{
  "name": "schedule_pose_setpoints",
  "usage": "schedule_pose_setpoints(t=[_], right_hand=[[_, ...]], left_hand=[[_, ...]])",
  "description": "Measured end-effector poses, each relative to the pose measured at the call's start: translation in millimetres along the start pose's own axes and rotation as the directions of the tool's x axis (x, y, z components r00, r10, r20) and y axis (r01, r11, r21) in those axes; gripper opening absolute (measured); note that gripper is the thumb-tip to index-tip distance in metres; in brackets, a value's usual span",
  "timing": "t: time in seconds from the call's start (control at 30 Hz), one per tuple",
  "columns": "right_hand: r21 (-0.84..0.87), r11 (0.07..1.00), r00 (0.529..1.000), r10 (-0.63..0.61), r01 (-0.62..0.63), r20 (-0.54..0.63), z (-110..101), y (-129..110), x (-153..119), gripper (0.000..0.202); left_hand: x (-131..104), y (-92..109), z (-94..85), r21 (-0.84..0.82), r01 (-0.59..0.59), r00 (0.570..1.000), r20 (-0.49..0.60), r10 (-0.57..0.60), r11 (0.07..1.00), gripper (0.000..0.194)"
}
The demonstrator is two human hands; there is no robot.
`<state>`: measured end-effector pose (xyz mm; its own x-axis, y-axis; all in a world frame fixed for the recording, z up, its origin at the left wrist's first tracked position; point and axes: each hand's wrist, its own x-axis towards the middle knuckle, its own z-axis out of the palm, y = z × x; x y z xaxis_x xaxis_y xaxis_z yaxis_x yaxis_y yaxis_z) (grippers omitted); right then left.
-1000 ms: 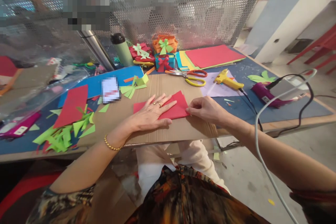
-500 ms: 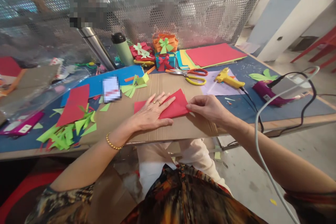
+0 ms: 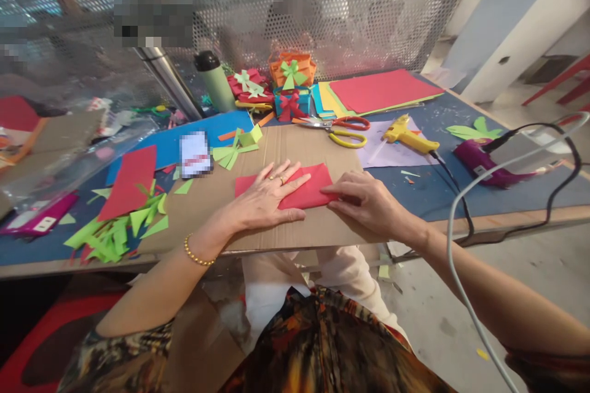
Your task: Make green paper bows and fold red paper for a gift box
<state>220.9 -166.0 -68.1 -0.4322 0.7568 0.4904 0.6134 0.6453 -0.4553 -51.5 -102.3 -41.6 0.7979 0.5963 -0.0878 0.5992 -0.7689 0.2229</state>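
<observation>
On cardboard (image 3: pixel 258 230) at table's (image 3: pixel 415 193) near edge: folded red paper (image 3: pixel 313 187). Left hand (image 3: pixel 270 199) flat over it, fingers spread, grip released; right hand's (image 3: pixel 364 199) grip pinches its right end. Scissors (image 3: pixel 341 131) beyond, glue gun (image 3: pixel 408 135) right of them.

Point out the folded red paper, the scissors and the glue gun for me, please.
Folded red paper (image 3: pixel 314 189): head view, its uncovered middle.
Scissors (image 3: pixel 323 125): head view, blades near pivot.
Glue gun (image 3: pixel 410 137): head view, yellow body.
</observation>
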Motion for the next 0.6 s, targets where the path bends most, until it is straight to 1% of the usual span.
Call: schedule_pose_setpoints(t=[0.1, 0.2, 0.33, 0.43, 0.6], right_hand=[[-0.189, 0.977, 0.994, -0.106, 0.098, -0.034, 3.7, 0.7, -3.5, 0.026], [-0.313, 0.939, 0.984, -0.167, 0.143, -0.053, 4.7, -1.1, -5.7, 0.026], [-0.341, 0.928, 0.981, -0.184, 0.15, -0.068, 4.3, -5.1, -6.6, 0.024], [-0.383, 0.911, 0.981, -0.186, 0.15, -0.058, 3.5, -9.2, -6.4, 0.028], [-0.422, 0.899, 0.99, -0.139, 0.119, -0.016, 1.5, -14.7, -5.6, 0.033]], left_hand=[[0.3, 1.9, -1.1, 0.029, 0.007, 1.0, -0.001, -0.007, 1.0, 0.1], [0.2, 2.4, -1.2, 0.045, 0.004, 1.0, -0.019, -0.003, 0.999, 0.099], [-0.8, 3.0, -2.2, 0.047, -0.009, 0.999, -0.036, 0.011, 0.999, 0.098], [-1.3, 4.0, -3.5, 0.049, -0.01, 0.999, -0.038, 0.012, 0.999, 0.098], [-1.2, 3.3, -3.7, 0.055, -0.02, 0.999, -0.049, 0.022, 0.998, 0.096]])
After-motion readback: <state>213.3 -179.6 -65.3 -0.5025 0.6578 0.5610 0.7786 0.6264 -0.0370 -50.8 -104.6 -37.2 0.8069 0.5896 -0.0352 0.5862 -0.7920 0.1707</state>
